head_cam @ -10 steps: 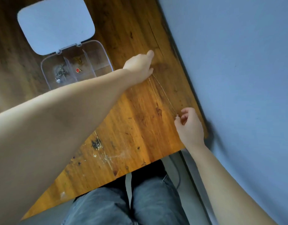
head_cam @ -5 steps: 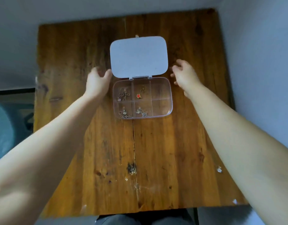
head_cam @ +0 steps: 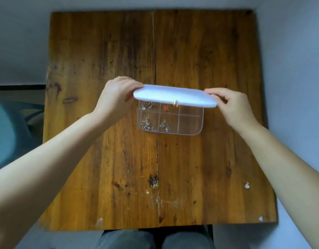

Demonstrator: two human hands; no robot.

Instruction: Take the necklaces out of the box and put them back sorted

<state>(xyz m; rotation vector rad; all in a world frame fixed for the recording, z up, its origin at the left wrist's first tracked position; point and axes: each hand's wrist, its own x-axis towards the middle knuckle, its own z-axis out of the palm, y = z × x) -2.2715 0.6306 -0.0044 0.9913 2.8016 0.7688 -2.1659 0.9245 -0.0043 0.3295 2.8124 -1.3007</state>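
A clear plastic box [head_cam: 191,131] with several compartments sits mid-table. Its white lid [head_cam: 174,97] is raised and tilted over the back row, half lowered. My left hand [head_cam: 117,95] grips the lid's left end; my right hand [head_cam: 232,105] pinches its right end. Silver necklaces [head_cam: 147,123] lie coiled in the front-left compartment, another silver one [head_cam: 165,125] in the front-middle, one [head_cam: 148,105] at back-left, and a red-heart pendant [head_cam: 166,108] at back-middle. The two right compartments hold nothing I can see.
The box rests on a worn wooden table [head_cam: 119,159] against grey walls at the back and right. A tiny pendant-like piece [head_cam: 247,186] lies near the table's right edge. My knees [head_cam: 155,239] show below the front edge.
The view swung from the table's right edge to face the box. Both hands left the thin chain, reached the lid's sides, and now hold it swung forward over the box.
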